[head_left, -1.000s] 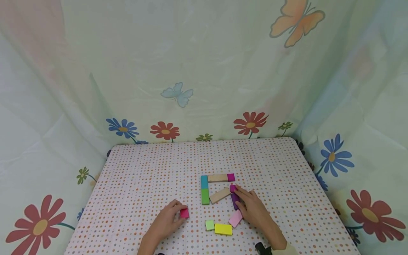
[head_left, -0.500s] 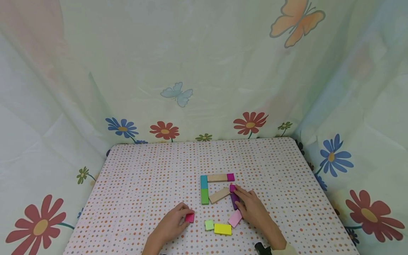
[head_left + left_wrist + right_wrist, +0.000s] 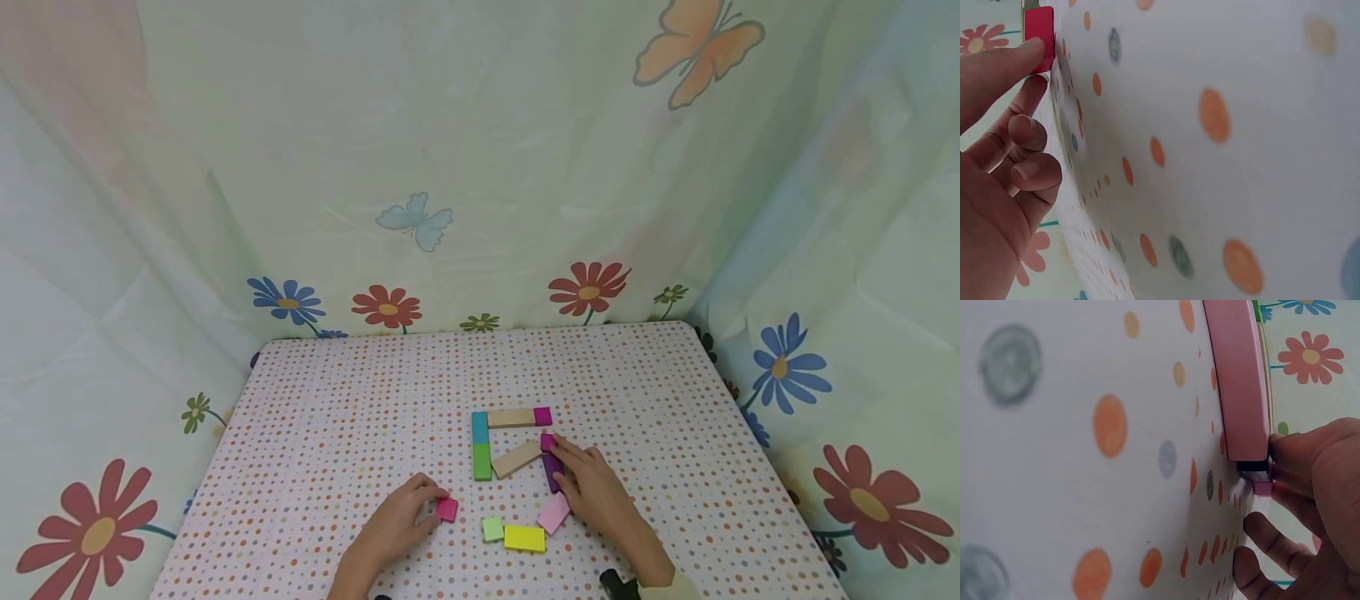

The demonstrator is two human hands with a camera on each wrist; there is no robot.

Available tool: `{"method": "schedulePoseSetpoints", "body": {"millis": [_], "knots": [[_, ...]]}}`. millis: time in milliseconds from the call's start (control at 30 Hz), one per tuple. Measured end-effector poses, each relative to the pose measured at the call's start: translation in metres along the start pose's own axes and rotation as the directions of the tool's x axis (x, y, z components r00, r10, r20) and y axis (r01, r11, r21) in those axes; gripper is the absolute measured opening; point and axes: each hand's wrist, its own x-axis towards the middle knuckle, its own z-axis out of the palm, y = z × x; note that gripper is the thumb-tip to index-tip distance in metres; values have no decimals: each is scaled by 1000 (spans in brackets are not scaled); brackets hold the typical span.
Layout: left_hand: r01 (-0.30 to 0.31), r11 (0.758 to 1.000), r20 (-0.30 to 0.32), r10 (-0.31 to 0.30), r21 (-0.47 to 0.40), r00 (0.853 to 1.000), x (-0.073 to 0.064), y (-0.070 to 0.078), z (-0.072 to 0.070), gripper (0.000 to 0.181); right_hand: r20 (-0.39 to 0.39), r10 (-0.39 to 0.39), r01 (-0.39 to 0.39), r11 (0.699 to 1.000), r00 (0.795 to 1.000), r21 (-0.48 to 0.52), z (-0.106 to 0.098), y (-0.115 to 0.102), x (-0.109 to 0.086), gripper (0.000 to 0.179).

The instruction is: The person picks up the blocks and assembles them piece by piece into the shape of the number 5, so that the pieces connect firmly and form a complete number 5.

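Observation:
My left hand [image 3: 397, 521] pinches a bright pink-red block [image 3: 447, 510] between thumb and forefinger; the left wrist view shows the thumb on the block's face [image 3: 1039, 31]. To the right, my right hand [image 3: 600, 492] rests at a magenta cube [image 3: 547, 442] and a dark purple block [image 3: 552, 472], its fingers extended. Its thumb lies near a light pink block [image 3: 553, 513], which is large in the right wrist view. Left of these, a slanted wooden block [image 3: 517, 459] runs towards a green block [image 3: 482, 462]. A blue block [image 3: 480, 427] sits behind the green one.
A second wooden block [image 3: 512, 419] extends right from the blue block to another magenta cube [image 3: 543, 416]. Nearer the front lie a light green cube [image 3: 492, 529] and a yellow block [image 3: 524, 538]. The dotted tabletop [image 3: 360, 400] is enclosed by a flowered curtain [image 3: 480, 167].
My left hand has moved a little to the right with the pink-red block, mostly in the first half second. The right hand and the other blocks look unchanged.

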Motion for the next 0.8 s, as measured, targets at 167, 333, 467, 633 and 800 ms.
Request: {"method": "schedulePoseSetpoints", "body": {"millis": [167,333,467,633,800], "knots": [[-32,999,-6,32,6,999,4,1,5,30,4,4,-4,1000,1000,-1,-1,-1,0,49],[-30,1000,13,30,-9,999,8,6,11,29,11,11,-11,1000,1000,14,-4,-2,0,49],[-51,999,20,51,-15,998,12,11,16,29,15,15,-15,1000,1000,17,-4,-2,0,49],[-52,998,49,53,-19,997,15,17,20,29,24,17,-17,1000,1000,19,-3,0,1,49],[-39,999,73,42,-35,996,15,21,23,30,22,8,-9,1000,1000,21,0,1,1,49]]}}
